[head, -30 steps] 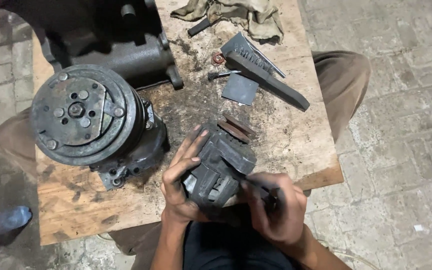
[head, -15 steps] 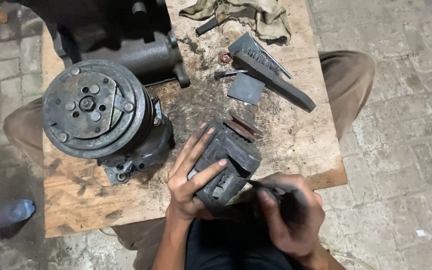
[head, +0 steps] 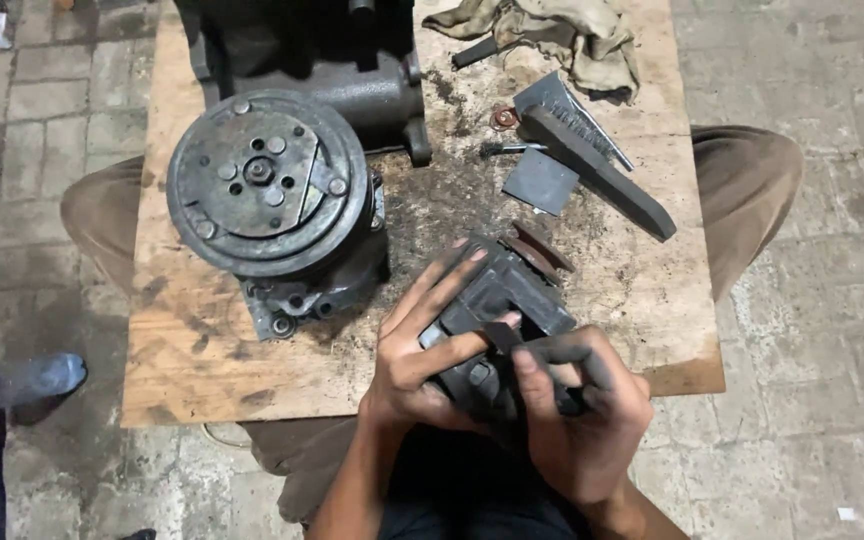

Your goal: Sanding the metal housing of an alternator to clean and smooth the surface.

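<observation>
A dark, greasy metal housing part (head: 512,295) rests at the near edge of a worn wooden board (head: 202,350). My left hand (head: 422,350) wraps over its left side, fingers spread across the top. My right hand (head: 577,400) is closed around a thin dark tool (head: 502,335) whose tip presses on the part's near face. To the left lies a round compressor (head: 267,195) with its pulley disc facing up.
A second dark compressor body (head: 332,60) stands at the back. A flat file (head: 597,170), a small square plate (head: 542,180), a washer (head: 504,118) and a dirty rag (head: 562,30) lie at the right back. My knees flank the board. Another person's shoe (head: 47,378) is at the left.
My right hand has come up from the part's lower right side onto its near face with the tool. The view has shifted slightly; the part stays in my left hand.
</observation>
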